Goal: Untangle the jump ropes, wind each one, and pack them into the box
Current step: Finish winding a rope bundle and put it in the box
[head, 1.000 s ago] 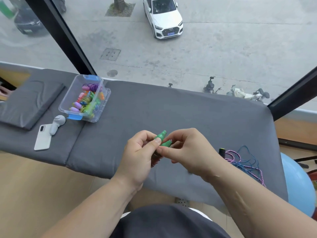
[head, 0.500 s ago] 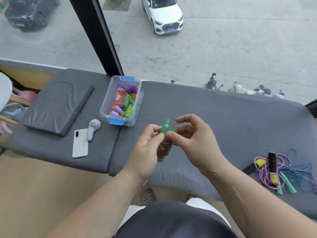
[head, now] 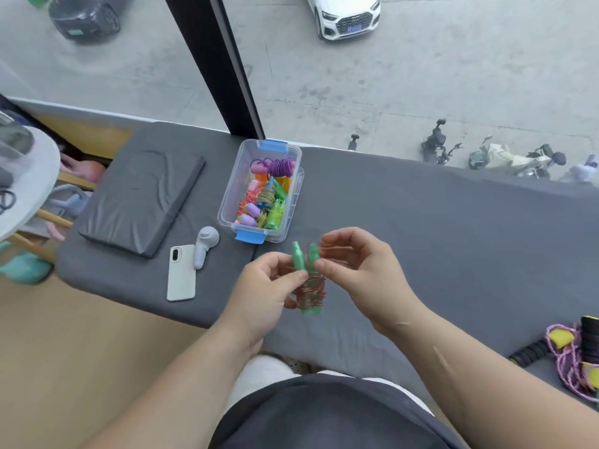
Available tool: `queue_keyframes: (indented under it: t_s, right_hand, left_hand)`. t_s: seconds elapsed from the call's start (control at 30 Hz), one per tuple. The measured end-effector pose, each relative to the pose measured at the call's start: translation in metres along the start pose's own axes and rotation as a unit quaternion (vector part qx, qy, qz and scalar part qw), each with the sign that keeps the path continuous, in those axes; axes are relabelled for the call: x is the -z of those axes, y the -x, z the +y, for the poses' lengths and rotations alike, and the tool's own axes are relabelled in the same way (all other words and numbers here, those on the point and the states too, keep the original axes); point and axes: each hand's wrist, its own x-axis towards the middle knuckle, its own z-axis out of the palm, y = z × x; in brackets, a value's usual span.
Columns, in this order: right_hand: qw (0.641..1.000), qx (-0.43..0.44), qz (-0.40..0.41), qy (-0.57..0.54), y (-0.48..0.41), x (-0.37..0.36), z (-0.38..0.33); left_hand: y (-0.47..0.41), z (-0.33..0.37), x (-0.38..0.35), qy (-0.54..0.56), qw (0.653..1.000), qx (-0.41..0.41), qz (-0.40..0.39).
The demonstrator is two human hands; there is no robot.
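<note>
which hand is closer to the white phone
Left. The left hand holds the green jump rope just right of the white phone; the right hand pinches the rope's other side, farther right.

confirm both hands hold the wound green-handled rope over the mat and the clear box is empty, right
Not empty: the head view shows the clear box holding several wound ropes. The left hand and right hand do hold the green-handled rope over the mat.

Grey padded bench (head: 437, 228), wooden floor (head: 81, 358), black window frame (head: 217, 59) (daylit street (head: 453, 76), white car (head: 346, 14) below)
</note>
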Motion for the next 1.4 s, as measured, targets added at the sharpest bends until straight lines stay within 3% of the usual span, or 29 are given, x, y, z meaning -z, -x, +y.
queue_keyframes:
  t_s: [0.17,0.33,0.57,0.7,0.77,0.83,0.9,0.97,1.23,1.4]
  right_hand:
    - [0.999,-0.048,0.004,0.007,-0.032,-0.019,0.007]
    - [0.983,-0.066,0.015,0.168,-0.089,-0.058,0.022]
    - [0.985,-0.132,0.025,0.112,-0.166,-0.12,0.045]
    - [0.979,-0.136,0.047,0.145,-0.222,-0.161,0.061]
    - [0.976,-0.134,0.074,0.155,-0.247,-0.175,0.07]
    - [0.971,-0.139,0.098,0.169,-0.273,-0.184,0.077]
    - [0.958,-0.145,0.126,0.211,-0.303,-0.187,0.083]
    - [0.947,-0.147,0.143,0.248,-0.333,-0.188,0.088]
    - [0.887,-0.133,0.111,0.428,-0.397,-0.206,0.123]
    - [0.849,-0.108,0.098,0.508,-0.413,-0.212,0.126]
  left_hand:
    - [-0.037,0.001,0.014,0.006,1.0,0.022,-0.003]
    - [-0.091,0.001,0.049,0.019,0.998,0.053,-0.006]
    - [-0.196,0.001,0.115,-0.02,0.994,0.094,-0.052]
    - [-0.259,-0.002,0.146,-0.045,0.99,0.111,-0.072]
    - [-0.283,-0.001,0.157,-0.072,0.989,0.102,-0.084]
    - [-0.305,-0.006,0.17,-0.172,0.981,0.07,-0.059]
    - [-0.327,-0.016,0.184,-0.31,0.949,0.043,-0.037]
    - [-0.341,-0.024,0.194,-0.347,0.934,0.06,-0.056]
    - [-0.357,-0.048,0.207,-0.256,0.949,0.11,-0.149]
    - [-0.365,-0.044,0.207,-0.279,0.938,0.134,-0.158]
